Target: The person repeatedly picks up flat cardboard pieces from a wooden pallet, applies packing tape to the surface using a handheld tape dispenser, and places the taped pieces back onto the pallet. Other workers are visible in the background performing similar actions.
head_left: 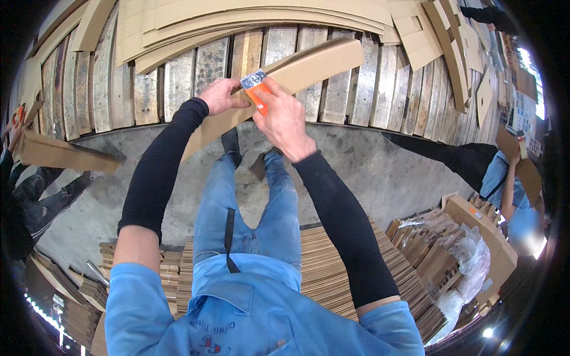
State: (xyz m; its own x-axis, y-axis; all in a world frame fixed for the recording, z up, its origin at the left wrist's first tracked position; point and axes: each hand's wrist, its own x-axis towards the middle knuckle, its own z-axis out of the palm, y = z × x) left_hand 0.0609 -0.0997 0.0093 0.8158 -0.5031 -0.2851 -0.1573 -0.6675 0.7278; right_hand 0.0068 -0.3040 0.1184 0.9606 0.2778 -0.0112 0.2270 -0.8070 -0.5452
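A long, folded brown cardboard piece [320, 65] lies slanted across the wooden slats, its near left end jutting past the edge toward my legs. My left hand [221, 97] grips its near side, thumb and fingers closed at the cardboard. In my right hand [284, 118] is an orange-handled scraper [256, 92], closed in the fingers. Its wide, flat printed blade points away from me and sits at the cardboard, close beside my left fingertips. Whether the blade presses on the cardboard I cannot tell.
The slatted wooden bench [172, 83] curves across in front, bearing stacked flat cardboard sheets [255, 13]. Bundled cardboard [332, 261] stands behind me, with a plastic-wrapped box [475, 237] at right. One co-worker holds cardboard [65, 153] at left; another [502, 178] works at right.
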